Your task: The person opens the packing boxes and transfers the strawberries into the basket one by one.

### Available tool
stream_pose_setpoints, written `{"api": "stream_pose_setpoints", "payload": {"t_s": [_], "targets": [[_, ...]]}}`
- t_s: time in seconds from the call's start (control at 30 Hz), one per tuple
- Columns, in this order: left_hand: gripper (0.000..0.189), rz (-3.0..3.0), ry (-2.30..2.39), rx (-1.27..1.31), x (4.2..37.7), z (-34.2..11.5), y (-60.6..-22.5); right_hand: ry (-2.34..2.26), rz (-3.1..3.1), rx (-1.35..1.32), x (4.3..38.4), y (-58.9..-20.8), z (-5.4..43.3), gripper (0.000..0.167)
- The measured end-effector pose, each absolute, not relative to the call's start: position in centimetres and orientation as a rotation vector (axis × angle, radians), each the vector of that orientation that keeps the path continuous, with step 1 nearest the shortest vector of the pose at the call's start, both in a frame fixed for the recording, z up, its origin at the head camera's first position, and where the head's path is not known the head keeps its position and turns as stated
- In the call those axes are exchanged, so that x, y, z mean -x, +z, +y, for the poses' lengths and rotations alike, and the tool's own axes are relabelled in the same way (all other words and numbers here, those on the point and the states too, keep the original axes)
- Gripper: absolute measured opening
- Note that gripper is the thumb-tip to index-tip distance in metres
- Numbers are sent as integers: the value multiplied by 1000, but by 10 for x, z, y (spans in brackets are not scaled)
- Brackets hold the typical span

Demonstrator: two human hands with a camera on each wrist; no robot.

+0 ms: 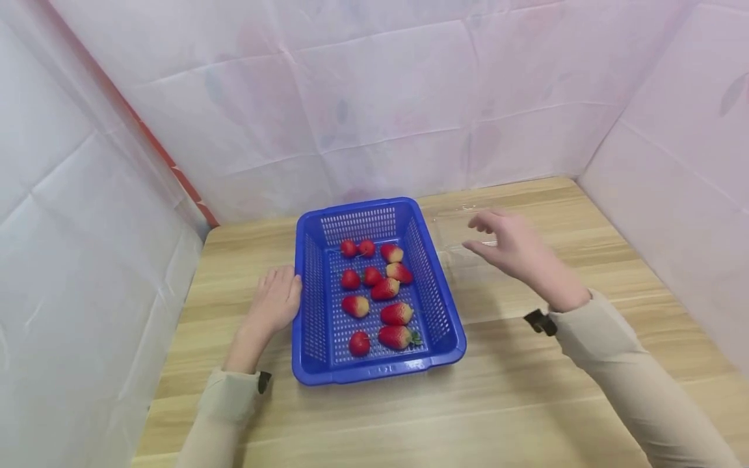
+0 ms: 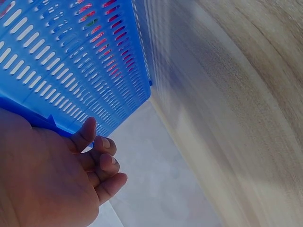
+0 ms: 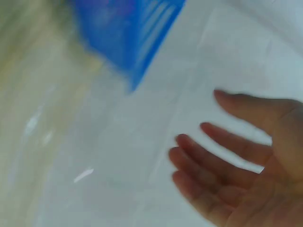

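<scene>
A blue slotted plastic basket (image 1: 374,373) stands on the wooden table with red fruit inside. Its contents are several red strawberries (image 1: 396,314) with pale yellowish ends and several round red cherries (image 1: 359,343), some with thin stems. At the basket's left side, my left hand (image 1: 275,299) holds the rim, thumb on the edge and fingers curled beneath it in the left wrist view. My right hand (image 1: 515,250) hovers right of the basket, fingers spread from the thumb with nothing between them. Near its fingertips lies a clear plastic box (image 1: 462,227), faint against the wood.
Pale floral sheeting (image 1: 374,110) hangs behind the table (image 1: 374,429) and along both sides. An orange-red strip (image 1: 158,144) runs down the left corner. The right wrist view is blurred.
</scene>
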State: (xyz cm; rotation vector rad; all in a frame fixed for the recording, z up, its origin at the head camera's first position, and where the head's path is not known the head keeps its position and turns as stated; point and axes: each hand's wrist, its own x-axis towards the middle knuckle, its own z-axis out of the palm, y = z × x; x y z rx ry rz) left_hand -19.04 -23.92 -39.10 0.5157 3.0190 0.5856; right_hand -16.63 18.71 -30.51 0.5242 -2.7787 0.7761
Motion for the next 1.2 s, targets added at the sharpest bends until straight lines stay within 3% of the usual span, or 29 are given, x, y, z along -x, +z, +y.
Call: {"api": "stream_pose_setpoints", "payload": {"t_s": [0.23,0.43,0.53,1.2], "targets": [[30,3027,602,-514,190,-238,-395,805,-2811,-487,149,-344,233,37],[32,3020,609,-497,188,-239,-396,870,-2718,-628,148,-390,238,18],[31,3027,611,-497,188,-239,-396,904,-2664,-662,152,-410,234,17],[31,3023,490,-492,193,-237,-388,1055,-2765,-599,220,-451,219,18]]}}
